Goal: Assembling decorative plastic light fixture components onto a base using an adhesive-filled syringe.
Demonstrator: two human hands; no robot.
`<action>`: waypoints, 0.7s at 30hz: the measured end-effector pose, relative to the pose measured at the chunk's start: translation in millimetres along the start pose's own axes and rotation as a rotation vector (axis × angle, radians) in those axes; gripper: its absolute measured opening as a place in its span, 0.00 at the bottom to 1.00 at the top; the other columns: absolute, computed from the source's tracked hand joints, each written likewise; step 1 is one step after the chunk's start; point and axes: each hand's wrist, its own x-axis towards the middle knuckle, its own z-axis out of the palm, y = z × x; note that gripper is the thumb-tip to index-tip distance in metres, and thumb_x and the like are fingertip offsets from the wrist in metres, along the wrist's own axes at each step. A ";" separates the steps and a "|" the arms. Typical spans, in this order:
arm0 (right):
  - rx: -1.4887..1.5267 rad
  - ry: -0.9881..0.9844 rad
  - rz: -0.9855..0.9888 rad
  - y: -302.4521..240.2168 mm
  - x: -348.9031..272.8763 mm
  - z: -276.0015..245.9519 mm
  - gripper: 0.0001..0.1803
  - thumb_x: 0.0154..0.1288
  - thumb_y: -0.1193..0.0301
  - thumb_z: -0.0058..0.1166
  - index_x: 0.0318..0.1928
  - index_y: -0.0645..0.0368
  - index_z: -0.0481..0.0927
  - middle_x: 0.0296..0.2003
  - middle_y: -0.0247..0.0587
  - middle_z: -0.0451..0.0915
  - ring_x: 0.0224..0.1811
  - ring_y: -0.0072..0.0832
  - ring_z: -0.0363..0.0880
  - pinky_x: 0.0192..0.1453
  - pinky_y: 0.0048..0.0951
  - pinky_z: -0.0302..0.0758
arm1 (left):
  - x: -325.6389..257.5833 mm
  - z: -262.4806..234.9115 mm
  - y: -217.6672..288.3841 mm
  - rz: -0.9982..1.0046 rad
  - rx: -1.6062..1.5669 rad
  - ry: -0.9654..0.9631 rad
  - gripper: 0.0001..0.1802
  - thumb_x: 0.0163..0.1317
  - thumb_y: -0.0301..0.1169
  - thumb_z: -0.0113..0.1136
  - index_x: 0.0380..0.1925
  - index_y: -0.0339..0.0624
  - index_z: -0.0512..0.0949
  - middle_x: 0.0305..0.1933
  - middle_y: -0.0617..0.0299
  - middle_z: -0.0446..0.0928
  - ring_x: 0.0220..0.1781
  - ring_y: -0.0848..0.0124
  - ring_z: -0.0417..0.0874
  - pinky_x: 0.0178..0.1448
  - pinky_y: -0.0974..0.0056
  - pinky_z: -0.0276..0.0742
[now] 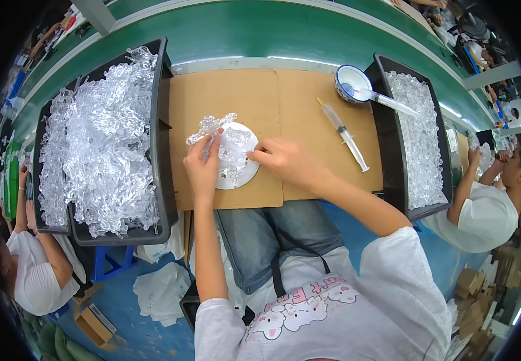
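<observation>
While your left hand [202, 168] pinches a clear plastic branched piece [211, 128] at the edge of the round white disc [242, 174], your right hand [284, 159] has its fingers curled, fingertips pressing the disc's right rim — both sit mid-way on the brown cardboard sheet [308, 114]. Just right of you lies a clear plastic syringe [344, 135]; the black bin of clear plastic scrap [104, 138] is on your left.
</observation>
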 end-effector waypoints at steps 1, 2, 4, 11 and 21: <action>0.002 0.001 0.002 -0.5 2.2 -1.4 0.10 0.53 0.77 0.52 0.38 0.54 0.78 0.30 0.35 0.75 0.33 0.31 0.77 0.32 0.29 0.75 | -0.3 -0.1 4.5 -0.001 0.002 -0.002 0.12 0.56 0.29 0.62 0.36 0.30 0.79 0.34 0.49 0.79 0.37 0.64 0.81 0.41 0.65 0.74; 0.012 0.012 0.009 0.3 5.8 -3.4 0.10 0.53 0.77 0.53 0.38 0.54 0.78 0.31 0.36 0.75 0.34 0.32 0.77 0.32 0.29 0.75 | -0.8 0.4 9.5 -0.008 0.018 0.002 0.12 0.56 0.29 0.62 0.36 0.30 0.79 0.35 0.49 0.79 0.37 0.64 0.81 0.41 0.65 0.74; 0.023 0.024 0.011 0.1 9.5 -6.3 0.10 0.52 0.77 0.54 0.38 0.54 0.77 0.32 0.36 0.76 0.34 0.32 0.77 0.32 0.29 0.74 | -1.7 0.5 13.4 -0.013 0.035 0.012 0.12 0.56 0.29 0.62 0.36 0.30 0.79 0.35 0.49 0.79 0.37 0.64 0.81 0.41 0.65 0.74; 0.289 0.066 0.246 -6.7 3.0 8.8 0.10 0.50 0.74 0.61 0.36 0.55 0.77 0.34 0.37 0.77 0.33 0.30 0.77 0.34 0.29 0.74 | -2.2 -1.7 11.3 -0.009 0.035 -0.032 0.10 0.58 0.26 0.60 0.36 0.28 0.78 0.36 0.59 0.81 0.39 0.78 0.76 0.45 0.71 0.72; 0.551 0.063 0.537 -13.5 11.6 -2.4 0.07 0.55 0.77 0.58 0.36 0.61 0.82 0.33 0.41 0.79 0.33 0.26 0.82 0.38 0.21 0.80 | -2.6 -1.2 18.9 -0.011 0.038 0.003 0.10 0.54 0.28 0.62 0.35 0.34 0.81 0.34 0.50 0.79 0.37 0.60 0.80 0.41 0.63 0.73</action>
